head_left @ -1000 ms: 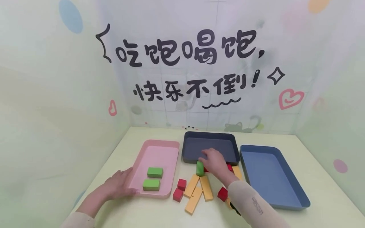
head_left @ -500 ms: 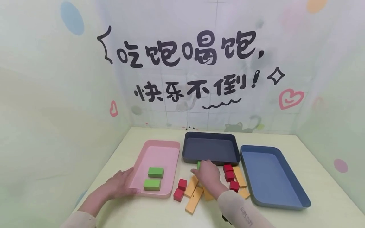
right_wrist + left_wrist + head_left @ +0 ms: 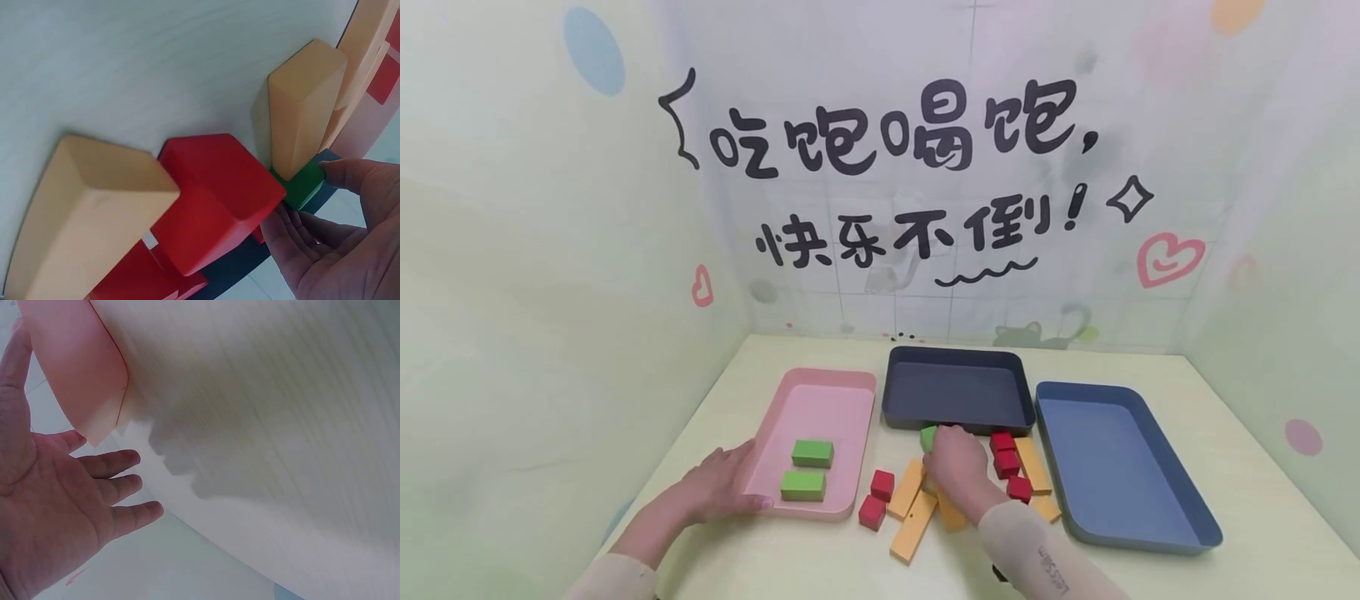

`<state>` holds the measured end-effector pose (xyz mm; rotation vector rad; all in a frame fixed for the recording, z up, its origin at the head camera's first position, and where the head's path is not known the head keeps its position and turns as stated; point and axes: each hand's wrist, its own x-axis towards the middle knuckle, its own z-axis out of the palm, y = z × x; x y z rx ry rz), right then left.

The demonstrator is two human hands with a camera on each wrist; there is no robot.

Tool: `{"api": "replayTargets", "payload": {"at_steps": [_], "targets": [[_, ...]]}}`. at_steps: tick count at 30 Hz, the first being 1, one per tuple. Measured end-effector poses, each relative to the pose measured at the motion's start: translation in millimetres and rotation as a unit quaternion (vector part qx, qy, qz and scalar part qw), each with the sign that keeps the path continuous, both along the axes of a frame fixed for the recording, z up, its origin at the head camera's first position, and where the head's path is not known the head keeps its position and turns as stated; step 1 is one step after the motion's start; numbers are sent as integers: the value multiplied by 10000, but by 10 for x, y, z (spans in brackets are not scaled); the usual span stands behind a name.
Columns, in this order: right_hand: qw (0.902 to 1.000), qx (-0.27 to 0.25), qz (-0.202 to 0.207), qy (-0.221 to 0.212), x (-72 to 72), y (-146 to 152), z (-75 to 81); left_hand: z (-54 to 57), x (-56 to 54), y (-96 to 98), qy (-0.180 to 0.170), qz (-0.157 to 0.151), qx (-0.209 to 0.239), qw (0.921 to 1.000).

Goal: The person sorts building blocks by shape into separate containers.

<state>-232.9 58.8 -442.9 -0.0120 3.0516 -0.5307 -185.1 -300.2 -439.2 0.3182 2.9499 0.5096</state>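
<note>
My right hand (image 3: 958,462) is at the front edge of the dark tray (image 3: 958,398). In the right wrist view, a green block (image 3: 304,185) sits between its thumb and fingers, which pinch it from both sides. A red cube (image 3: 215,200) and a yellow block (image 3: 306,109) are close by. My left hand (image 3: 721,483) rests against the left side of the pink tray (image 3: 823,400), with its thumb near the front corner. The left wrist view has the left fingers spread out loosely. Two green blocks (image 3: 802,485) lie in the pink tray.
On the right of the table stands a blue tray (image 3: 1127,467). Loose red cubes (image 3: 872,512) and yellow blocks (image 3: 913,527) lie between the trays, with more red cubes (image 3: 1006,463) and a yellow block (image 3: 1033,465) near the blue tray.
My right hand has come down and back from over the dark tray's edge to the green block, which now looks turned. The left hand has stayed at the pink tray.
</note>
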Motion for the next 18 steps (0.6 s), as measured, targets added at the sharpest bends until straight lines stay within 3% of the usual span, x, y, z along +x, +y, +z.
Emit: {"api": "replayTargets", "payload": {"at_steps": [7, 18], "targets": [[9985, 234, 423, 261, 7, 64, -42, 2, 1, -4, -78, 30, 22, 10000], [9926, -102, 977, 715, 0, 205, 58, 32, 19, 9, -151, 63, 68, 9998]]}}
